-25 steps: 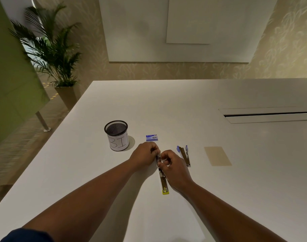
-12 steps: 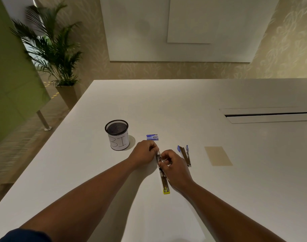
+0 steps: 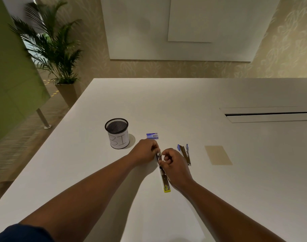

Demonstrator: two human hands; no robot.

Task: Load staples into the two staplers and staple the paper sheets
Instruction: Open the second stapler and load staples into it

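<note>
Yellow-tipped stapler (image 3: 164, 179) lies swung open flat on the table (image 3: 219, 198), left hand (image 3: 145, 152) and right hand (image 3: 174, 165) both pinching its far end; rigid, light metal, likely skids, so pin the rail sides while loading.

Dim warm light, soft shadows, wide-angle bending, blurred left edge

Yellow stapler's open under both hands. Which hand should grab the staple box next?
Left, probably. The left hand sits just in front of the staple box, while the right hand lies along the yellow stapler, farther from the box, and can steady it. What each hand pinches is too small to tell.
</note>
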